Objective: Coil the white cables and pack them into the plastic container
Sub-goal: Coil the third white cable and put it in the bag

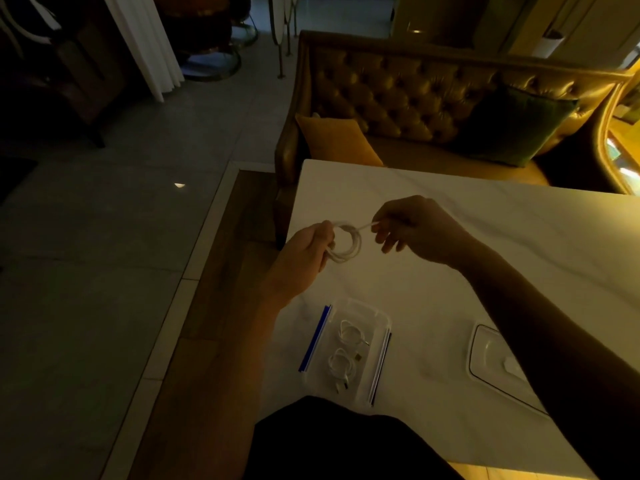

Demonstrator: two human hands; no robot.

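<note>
A white cable (349,242) is wound into a small coil above the white marble table (485,244). My left hand (304,254) grips the coil's left side. My right hand (412,230) pinches the cable's loose end, pulled a short way out to the right of the coil. Near the table's front edge stands a clear plastic container (375,318) with blue side clips. Two coiled white cables (346,351) lie inside it, one behind the other.
The container's clear lid (491,358) lies flat on the table to the right, partly hidden under my right forearm. A tufted golden sofa (415,98) with cushions stands behind the table. Grey tiled floor lies to the left.
</note>
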